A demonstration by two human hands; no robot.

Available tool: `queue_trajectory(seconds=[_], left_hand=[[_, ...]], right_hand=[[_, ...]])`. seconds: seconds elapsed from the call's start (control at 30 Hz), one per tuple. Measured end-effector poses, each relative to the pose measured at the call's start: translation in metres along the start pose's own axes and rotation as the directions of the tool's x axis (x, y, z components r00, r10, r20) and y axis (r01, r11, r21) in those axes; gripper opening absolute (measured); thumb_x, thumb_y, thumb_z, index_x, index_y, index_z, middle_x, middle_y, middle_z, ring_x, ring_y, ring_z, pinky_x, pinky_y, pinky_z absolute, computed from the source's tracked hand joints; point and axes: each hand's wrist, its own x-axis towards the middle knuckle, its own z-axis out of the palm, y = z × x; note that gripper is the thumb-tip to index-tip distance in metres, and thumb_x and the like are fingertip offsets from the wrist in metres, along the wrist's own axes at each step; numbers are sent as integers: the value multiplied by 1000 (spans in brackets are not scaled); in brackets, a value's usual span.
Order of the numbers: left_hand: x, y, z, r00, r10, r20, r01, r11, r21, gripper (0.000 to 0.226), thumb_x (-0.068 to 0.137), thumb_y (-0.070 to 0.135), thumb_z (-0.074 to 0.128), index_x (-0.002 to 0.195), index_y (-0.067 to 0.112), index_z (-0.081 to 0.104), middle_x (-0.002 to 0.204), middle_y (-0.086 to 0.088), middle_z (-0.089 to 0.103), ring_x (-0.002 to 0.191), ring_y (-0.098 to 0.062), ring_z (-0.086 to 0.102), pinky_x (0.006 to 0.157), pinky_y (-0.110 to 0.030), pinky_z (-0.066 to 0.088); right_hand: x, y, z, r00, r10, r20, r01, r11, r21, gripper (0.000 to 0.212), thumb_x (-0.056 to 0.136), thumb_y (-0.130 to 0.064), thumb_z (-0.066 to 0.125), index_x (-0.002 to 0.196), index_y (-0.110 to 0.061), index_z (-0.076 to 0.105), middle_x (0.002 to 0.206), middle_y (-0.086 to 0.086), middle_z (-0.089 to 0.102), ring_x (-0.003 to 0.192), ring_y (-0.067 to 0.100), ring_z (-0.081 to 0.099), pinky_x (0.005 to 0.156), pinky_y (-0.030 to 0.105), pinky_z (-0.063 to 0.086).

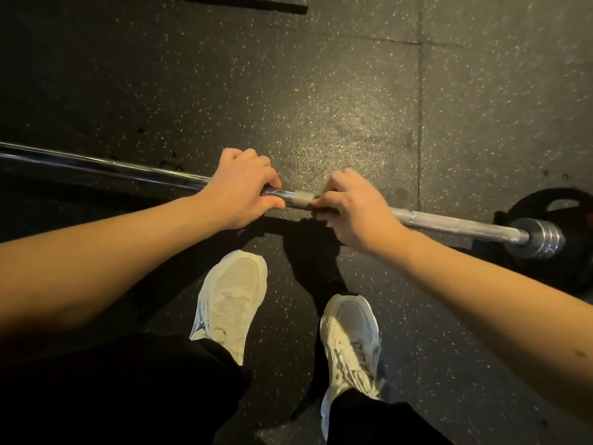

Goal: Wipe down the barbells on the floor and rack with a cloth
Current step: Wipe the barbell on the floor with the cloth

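Gripping the barbell (300, 198), my left hand (240, 191) and right hand (353, 213) curl round its knurled middle; I judge it heavy, stiff, slick elsewhere.

Under you lies a dark rubber floor (353, 91) flecked with pale specks, with tile seams (419, 123) crossing toward its far right corner. Your left trainer (231, 300) stands slightly ahead of your right trainer (351, 342) toward the near edge, both white, with black trousers (128, 396) covering their heels. A black strip (256, 6) lies at the far edge.
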Motion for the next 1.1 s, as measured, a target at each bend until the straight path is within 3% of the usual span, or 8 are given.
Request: queue_trajectory(seconds=[0.1,0.23,0.37,0.53,0.7,0.9,0.97,1.1], left_hand=[[-3,-1,2,1000,-4,-12,4,1000,-20,42,91,59,63,120,29,70,102,13,52,108,-17,49,103,-41,28],[0,3,0,1000,-14,-12,14,1000,1,41,91,59,65,117,29,71,103,7,59,109,-20,50,102,-42,30],[0,3,-2,1000,-15,-4,15,1000,17,40,91,60,64,118,31,70,104,8,59,109,-19,51,102,-42,31],[-2,0,0,1000,-13,2,13,1000,-14,41,91,60,64,119,31,69,101,13,51,109,-17,49,104,-41,29],[-3,1,2,1000,-2,-3,2,1000,-11,39,92,59,64,117,30,69,98,14,48,107,-16,48,104,-41,30],[-3,4,3,1000,3,-24,-3,1000,17,37,93,57,62,117,29,68,100,13,48,108,-17,49,104,-43,31],[-4,4,4,999,4,-40,-3,1000,25,35,95,56,61,116,29,68,101,12,52,108,-18,50,103,-43,31],[-8,2,8,998,-7,-66,8,1000,16,33,95,54,61,115,29,68,99,15,46,108,-18,50,103,-43,31]], right_hand=[[-12,9,-12,995,79,54,-79,997,-4,15,78,-9,83,92,-6,78,87,9,60,82,30,52,71,30,36],[25,-11,-4,973,215,80,-220,973,66,15,90,-23,74,102,-16,79,95,6,61,97,31,56,82,42,48],[42,-1,-12,920,341,194,-351,936,19,23,99,-39,62,110,-25,76,98,-4,56,107,25,59,88,41,51],[13,10,-21,922,320,217,-303,947,-108,50,89,-68,53,112,-28,71,101,-2,59,104,23,54,90,41,38],[-4,-4,-8,977,214,23,-210,971,-110,20,88,-29,71,107,-26,77,101,-3,63,101,26,55,83,37,24],[55,-3,-6,869,420,261,-450,890,66,21,97,-28,63,113,-26,77,108,-1,72,110,24,62,105,47,43],[55,-1,-8,884,372,283,-404,913,62,21,97,-27,63,112,-27,77,106,-3,71,108,23,62,104,47,43],[9,-3,-17,971,209,119,-212,977,17,21,97,-24,66,115,-23,76,106,-6,64,105,19,53,87,35,26]])
